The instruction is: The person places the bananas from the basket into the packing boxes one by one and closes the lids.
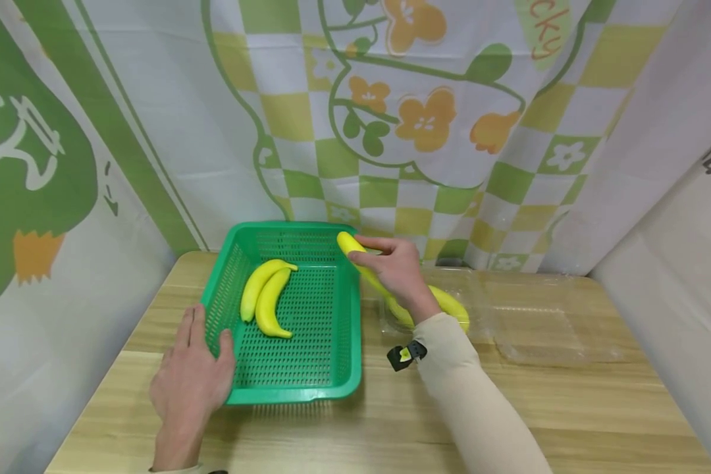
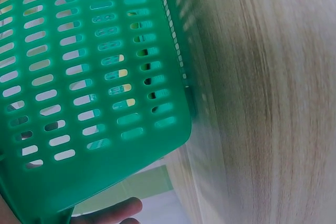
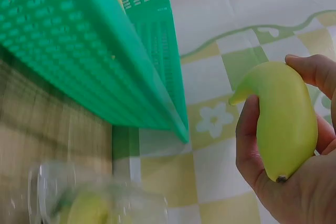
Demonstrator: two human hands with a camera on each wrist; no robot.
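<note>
Closest to the head camera, a cream sleeve (image 1: 480, 395) slants up on the right of the green basket (image 1: 290, 395) to the person's right hand (image 1: 395, 270). Its fingers grip a banana (image 1: 349, 243), one end of which is above the basket's right rim; clasping its body probably keeps the smooth curve from twisting. The left hand (image 1: 192, 378) rests at the basket's left rim, fingers fairly straight, presumably to steady it on the surface (image 1: 379, 434). Inside the basket, toward its left wall, two bananas (image 1: 266, 306) lie side by side, their similar curves letting them nestle. Right of the basket, a clear container (image 1: 394, 328) holds more yellow fruit (image 1: 450, 306); its lid (image 1: 533, 322) lies farther right, apparently folded back for access.

From the left wrist, the basket's slotted wall dominates, with fingertips just past its rim; how hard they press cannot be told.

From the right wrist, the held banana is beside the basket, between thumb and fingers, both ends exposed.
</note>
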